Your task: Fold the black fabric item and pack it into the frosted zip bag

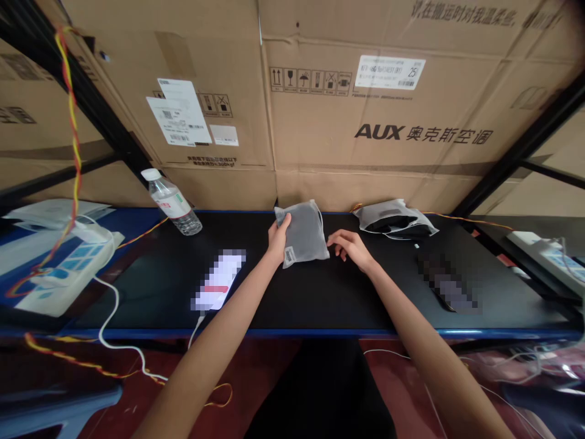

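A frosted plastic bag (302, 233) with something dark and flat inside is held up over the black tabletop, a small printed label at its lower left corner. My left hand (277, 239) grips the bag's left edge, thumb across the front. Close to the bag's lower right edge is my right hand (348, 249), its fingers bent and somewhat apart; no object shows in it. Whether its fingertips touch the bag is hard to make out. Another frosted bag (395, 219) with black contents lies behind and to the right of that hand.
A water bottle (172, 202) stands at the back left. A lit phone (219, 280) with a white cable lies left, a dark phone (448, 283) right. Power strips (68, 274) with cords sit at the sides. Large cardboard boxes (315, 134) wall off the back of the table (315, 305).
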Demonstrator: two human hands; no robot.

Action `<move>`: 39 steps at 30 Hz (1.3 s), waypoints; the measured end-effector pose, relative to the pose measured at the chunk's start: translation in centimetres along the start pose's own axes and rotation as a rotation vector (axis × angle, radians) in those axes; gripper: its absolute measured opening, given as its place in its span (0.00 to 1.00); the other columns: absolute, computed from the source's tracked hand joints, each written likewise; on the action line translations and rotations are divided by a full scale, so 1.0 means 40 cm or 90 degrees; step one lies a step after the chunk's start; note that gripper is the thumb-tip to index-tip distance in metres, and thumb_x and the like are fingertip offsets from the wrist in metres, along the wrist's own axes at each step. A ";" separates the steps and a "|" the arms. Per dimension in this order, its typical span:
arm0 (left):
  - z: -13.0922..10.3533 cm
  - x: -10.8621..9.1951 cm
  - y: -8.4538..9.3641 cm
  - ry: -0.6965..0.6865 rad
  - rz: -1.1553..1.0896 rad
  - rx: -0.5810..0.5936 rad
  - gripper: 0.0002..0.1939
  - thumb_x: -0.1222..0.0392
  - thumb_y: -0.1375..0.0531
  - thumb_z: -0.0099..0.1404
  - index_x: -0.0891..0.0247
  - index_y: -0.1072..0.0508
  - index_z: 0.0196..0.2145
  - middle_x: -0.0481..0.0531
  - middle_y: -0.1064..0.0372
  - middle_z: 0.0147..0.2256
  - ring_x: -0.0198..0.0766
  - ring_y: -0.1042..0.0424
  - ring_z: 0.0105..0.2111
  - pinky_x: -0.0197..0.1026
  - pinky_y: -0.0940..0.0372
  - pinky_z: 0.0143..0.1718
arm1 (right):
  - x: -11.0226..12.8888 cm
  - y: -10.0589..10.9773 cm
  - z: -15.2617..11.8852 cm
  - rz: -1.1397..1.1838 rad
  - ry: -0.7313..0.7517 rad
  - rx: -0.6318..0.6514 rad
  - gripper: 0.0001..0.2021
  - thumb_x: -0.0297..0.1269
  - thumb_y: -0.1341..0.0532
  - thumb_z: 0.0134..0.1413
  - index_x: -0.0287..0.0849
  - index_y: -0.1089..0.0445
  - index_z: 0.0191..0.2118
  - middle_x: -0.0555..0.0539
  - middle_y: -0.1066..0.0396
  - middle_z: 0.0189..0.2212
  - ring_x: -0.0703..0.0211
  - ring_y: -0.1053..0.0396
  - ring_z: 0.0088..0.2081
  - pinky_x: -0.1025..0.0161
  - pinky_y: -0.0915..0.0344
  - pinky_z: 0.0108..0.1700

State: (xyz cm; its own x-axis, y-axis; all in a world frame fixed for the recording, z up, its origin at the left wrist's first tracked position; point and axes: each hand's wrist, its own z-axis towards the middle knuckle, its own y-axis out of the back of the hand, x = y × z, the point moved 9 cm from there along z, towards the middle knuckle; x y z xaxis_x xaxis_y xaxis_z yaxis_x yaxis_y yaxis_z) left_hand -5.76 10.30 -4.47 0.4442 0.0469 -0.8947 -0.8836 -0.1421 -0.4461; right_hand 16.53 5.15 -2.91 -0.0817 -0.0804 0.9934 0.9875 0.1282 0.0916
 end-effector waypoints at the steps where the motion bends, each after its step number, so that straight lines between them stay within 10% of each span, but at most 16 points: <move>1: -0.003 -0.002 -0.011 -0.004 0.023 0.028 0.27 0.38 0.27 0.53 0.62 0.24 0.37 0.54 0.26 0.32 0.44 0.25 0.33 0.44 0.29 0.35 | 0.002 0.008 0.001 0.006 0.016 -0.025 0.16 0.51 0.32 0.51 0.42 0.26 0.34 0.48 0.24 0.30 0.67 0.38 0.21 0.69 0.45 0.16; 8: -0.032 -0.016 -0.071 -0.093 0.148 0.162 0.25 0.33 0.35 0.61 0.60 0.26 0.35 0.48 0.31 0.31 0.37 0.31 0.32 0.38 0.37 0.34 | -0.002 0.025 0.006 0.026 0.071 -0.068 0.25 0.58 0.28 0.44 0.44 0.27 0.41 0.49 0.26 0.34 0.64 0.37 0.24 0.67 0.41 0.18; 20: -0.023 -0.016 -0.052 -0.069 0.127 0.133 0.21 0.40 0.29 0.56 0.62 0.22 0.28 0.49 0.32 0.26 0.38 0.32 0.28 0.38 0.40 0.28 | 0.007 0.041 -0.005 0.017 0.033 -0.118 0.29 0.58 0.25 0.38 0.43 0.26 0.43 0.44 0.22 0.41 0.51 0.26 0.41 0.57 0.28 0.45; 29: -0.029 0.027 -0.076 -0.007 0.184 0.241 0.24 0.36 0.33 0.60 0.64 0.18 0.33 0.54 0.26 0.27 0.39 0.30 0.24 0.38 0.39 0.23 | -0.020 0.043 -0.002 -0.021 -0.014 -0.100 0.30 0.52 0.23 0.34 0.44 0.30 0.43 0.47 0.23 0.36 0.51 0.26 0.37 0.58 0.28 0.38; 35: -0.026 0.028 -0.063 -0.024 0.129 0.173 0.23 0.40 0.29 0.57 0.65 0.21 0.26 0.51 0.32 0.24 0.35 0.36 0.23 0.38 0.44 0.24 | 0.001 0.014 0.002 -0.024 0.032 0.000 0.23 0.52 0.27 0.43 0.41 0.25 0.40 0.48 0.22 0.35 0.53 0.27 0.36 0.59 0.29 0.40; 39: -0.020 0.021 -0.059 -0.088 0.163 0.140 0.26 0.39 0.31 0.59 0.64 0.27 0.21 0.47 0.39 0.20 0.32 0.43 0.21 0.37 0.50 0.24 | -0.004 0.041 0.005 0.004 0.017 -0.081 0.21 0.53 0.26 0.41 0.43 0.24 0.37 0.48 0.22 0.32 0.53 0.28 0.34 0.59 0.29 0.36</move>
State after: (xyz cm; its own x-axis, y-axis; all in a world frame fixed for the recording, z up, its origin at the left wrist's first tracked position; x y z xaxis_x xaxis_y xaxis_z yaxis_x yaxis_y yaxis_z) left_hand -3.18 9.88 -4.16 0.1941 0.1728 -0.9656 -0.9809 0.0494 -0.1884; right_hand 18.12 5.58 -2.89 -0.0739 -0.1065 0.9916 0.9972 0.0018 0.0745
